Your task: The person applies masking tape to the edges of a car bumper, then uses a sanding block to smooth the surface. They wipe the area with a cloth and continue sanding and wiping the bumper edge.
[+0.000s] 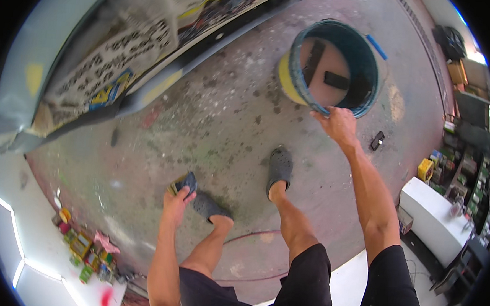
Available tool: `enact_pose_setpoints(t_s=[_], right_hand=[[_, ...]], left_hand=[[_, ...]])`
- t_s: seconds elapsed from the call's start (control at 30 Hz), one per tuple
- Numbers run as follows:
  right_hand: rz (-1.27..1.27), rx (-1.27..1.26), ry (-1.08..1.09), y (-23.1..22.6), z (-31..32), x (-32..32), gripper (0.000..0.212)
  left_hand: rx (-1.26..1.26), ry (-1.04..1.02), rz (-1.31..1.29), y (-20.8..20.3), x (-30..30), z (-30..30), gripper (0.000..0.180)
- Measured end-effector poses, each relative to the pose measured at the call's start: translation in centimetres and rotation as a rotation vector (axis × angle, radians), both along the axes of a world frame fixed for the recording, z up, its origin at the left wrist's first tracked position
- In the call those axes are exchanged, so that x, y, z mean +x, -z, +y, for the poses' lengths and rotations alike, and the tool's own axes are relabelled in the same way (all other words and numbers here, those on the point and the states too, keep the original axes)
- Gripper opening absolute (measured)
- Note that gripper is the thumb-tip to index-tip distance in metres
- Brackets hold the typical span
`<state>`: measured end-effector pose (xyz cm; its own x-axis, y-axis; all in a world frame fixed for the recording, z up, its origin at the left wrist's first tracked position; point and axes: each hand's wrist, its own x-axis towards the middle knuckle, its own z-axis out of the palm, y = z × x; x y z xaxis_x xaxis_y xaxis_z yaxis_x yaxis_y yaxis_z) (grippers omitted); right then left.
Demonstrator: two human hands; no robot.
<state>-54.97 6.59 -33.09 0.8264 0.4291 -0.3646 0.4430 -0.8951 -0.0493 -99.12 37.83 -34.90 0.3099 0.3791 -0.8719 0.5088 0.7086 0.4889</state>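
My left hand (177, 200) is closed round a small block (184, 185), dark on one face and yellowish along its side, like a sanding sponge. It hangs above my left shoe. My right hand (338, 124) grips the near rim of a large round bucket (294, 84), dark blue inside with yellow on its outer wall. Murky pinkish-brown liquid (329, 56) lies in the bucket. In it are a long dark strip (314, 62) and a short black block (336, 80). The fingertips of my right hand are partly hidden at the rim.
A grey vehicle body panel (165, 85), masked with printed paper (117, 52), stands at the upper left. On the floor lie a blue stick (377, 47), a small black object (377, 140) and a reddish hose (252, 232). Cluttered shelving (468, 170) and a white cabinet (433, 218) line the right.
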Motion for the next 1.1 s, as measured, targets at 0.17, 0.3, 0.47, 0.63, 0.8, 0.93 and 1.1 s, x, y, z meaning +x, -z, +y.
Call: enact_pose_setpoints(t_s=[0.17,0.3,0.47,0.63,0.8,0.93,1.1], right_hand=[[0.095,0.032,0.103,0.1,0.6,-0.8,0.056],[0.102,0.048,0.165,-0.2,2.0,-3.3,0.054],[0.113,0.151,0.172,0.5,0.9,-6.1,0.051],[0.138,0.17,0.16,0.3,-0.7,-9.6,0.047],[0.182,0.208,0.198,-1.2,-2.4,-11.1,0.056],[0.058,0.406,0.3,-6.4,-3.4,-15.4,0.071],[0.279,0.404,0.758,-10.3,-10.2,-26.0,0.071]], left_hand=[[0.006,-0.021,-0.019,-1.6,4.4,-3.5,0.036],[-0.029,0.019,-0.029,-3.9,9.5,-6.7,0.037],[0.004,0.167,-0.048,-5.1,12.8,-8.7,0.031],[-0.028,0.207,-0.03,-6.5,14.3,-8.7,0.031],[0.023,0.228,0.011,-7.1,15.3,-9.0,0.03],[0.149,0.329,0.046,-7.9,16.0,-10.0,0.032],[0.405,0.704,-0.038,-9.9,19.3,-13.0,0.046]])
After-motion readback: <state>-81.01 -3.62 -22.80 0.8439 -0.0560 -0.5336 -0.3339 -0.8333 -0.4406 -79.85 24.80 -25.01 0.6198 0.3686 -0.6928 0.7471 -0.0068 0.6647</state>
